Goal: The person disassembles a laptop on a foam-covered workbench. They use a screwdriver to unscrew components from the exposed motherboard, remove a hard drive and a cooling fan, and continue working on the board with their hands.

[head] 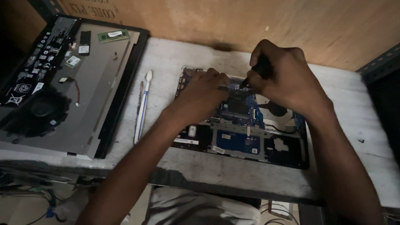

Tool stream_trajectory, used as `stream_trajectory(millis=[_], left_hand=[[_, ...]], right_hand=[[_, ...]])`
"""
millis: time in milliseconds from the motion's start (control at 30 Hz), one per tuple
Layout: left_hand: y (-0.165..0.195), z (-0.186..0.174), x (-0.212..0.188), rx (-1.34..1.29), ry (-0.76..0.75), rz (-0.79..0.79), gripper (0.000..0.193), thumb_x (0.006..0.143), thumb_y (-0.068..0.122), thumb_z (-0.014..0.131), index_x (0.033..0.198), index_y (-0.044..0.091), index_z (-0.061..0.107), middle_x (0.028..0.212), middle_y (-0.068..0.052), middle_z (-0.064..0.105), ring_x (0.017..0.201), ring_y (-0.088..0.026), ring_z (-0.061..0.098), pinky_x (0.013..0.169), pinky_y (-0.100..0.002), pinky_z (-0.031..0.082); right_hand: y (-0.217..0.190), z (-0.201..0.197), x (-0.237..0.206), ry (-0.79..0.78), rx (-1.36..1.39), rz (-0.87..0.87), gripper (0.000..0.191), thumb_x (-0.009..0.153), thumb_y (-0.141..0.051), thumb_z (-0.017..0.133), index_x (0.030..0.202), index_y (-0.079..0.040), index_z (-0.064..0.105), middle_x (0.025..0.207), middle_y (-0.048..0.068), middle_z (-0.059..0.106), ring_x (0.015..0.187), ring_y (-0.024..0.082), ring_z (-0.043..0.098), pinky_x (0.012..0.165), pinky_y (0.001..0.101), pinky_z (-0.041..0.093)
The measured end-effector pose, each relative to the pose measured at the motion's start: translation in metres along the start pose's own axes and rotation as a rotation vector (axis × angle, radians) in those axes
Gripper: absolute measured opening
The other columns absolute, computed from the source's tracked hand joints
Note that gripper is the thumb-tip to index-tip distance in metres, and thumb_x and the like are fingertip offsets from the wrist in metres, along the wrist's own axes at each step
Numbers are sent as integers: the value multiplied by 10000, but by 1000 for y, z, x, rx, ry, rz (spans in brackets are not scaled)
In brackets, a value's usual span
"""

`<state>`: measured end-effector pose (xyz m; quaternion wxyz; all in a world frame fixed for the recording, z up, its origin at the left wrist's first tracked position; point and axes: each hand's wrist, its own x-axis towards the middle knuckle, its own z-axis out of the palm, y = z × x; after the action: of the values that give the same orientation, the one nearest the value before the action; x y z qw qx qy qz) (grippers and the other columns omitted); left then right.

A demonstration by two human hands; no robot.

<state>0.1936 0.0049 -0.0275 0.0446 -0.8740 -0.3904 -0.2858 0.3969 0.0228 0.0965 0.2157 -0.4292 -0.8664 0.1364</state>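
An opened laptop base (pixel 241 143) lies on the white table (pixel 179 58), its blue circuit board and fan exposed. My left hand (pixel 200 96) rests palm down on the board's left part, fingers curled against it. My right hand (pixel 283 79) grips a black-handled screwdriver (pixel 260 68), whose tip points down at the board near the left fingertips.
At the left lies a removed grey laptop cover (pixel 83 104) holding a black battery (pixel 46 46), a fan (pixel 41 108), a green memory stick (pixel 113 36) and small parts. A white and blue brush-like tool (pixel 142 106) lies between cover and laptop. A wooden wall stands behind.
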Motion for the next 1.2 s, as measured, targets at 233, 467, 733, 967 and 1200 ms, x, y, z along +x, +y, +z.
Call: stream_trajectory(millis=[233, 467, 733, 967, 1200], left_hand=[[2, -1, 0, -38, -35, -29, 222, 718, -8, 696, 905, 80, 775, 1232, -82, 631, 1227, -316, 524, 1007, -481, 409], [2, 1, 0, -15, -16, -20, 260, 729, -21, 672, 937, 85, 787, 1231, -87, 635, 1214, -317, 528, 1024, -491, 397], [0, 0, 0, -31, -12, -6, 222, 746, 21, 687, 939, 87, 774, 1189, -84, 638, 1195, -326, 536, 1020, -484, 416], [-2, 1, 0, -29, -62, -31, 271, 667, 34, 703, 923, 85, 779, 1212, -108, 623, 1184, -344, 519, 988, -494, 409], [-3, 8, -5, -22, -28, -40, 256, 746, 31, 699, 981, 89, 784, 1277, -106, 614, 1261, -332, 504, 1041, -496, 400]], right_hand=[[1, 1, 1, -20, -12, 41, 184, 846, -62, 705, 993, 1, 614, 734, 145, 707, 619, 210, 710, 545, 362, 535], [3, 2, 2, -47, -57, 45, 167, 861, -37, 704, 992, 15, 615, 760, 154, 715, 657, 248, 726, 594, 400, 551], [-4, -5, 15, -197, -47, -64, 235, 824, -32, 728, 1029, 1, 618, 837, 163, 720, 737, 245, 744, 614, 374, 577], [-14, 2, 19, -153, -120, -203, 322, 813, -133, 799, 1051, -17, 616, 860, 189, 705, 730, 331, 685, 612, 440, 513], [-10, 4, 15, -144, -220, -42, 237, 935, -178, 750, 994, 0, 604, 803, 206, 682, 742, 355, 679, 667, 466, 507]])
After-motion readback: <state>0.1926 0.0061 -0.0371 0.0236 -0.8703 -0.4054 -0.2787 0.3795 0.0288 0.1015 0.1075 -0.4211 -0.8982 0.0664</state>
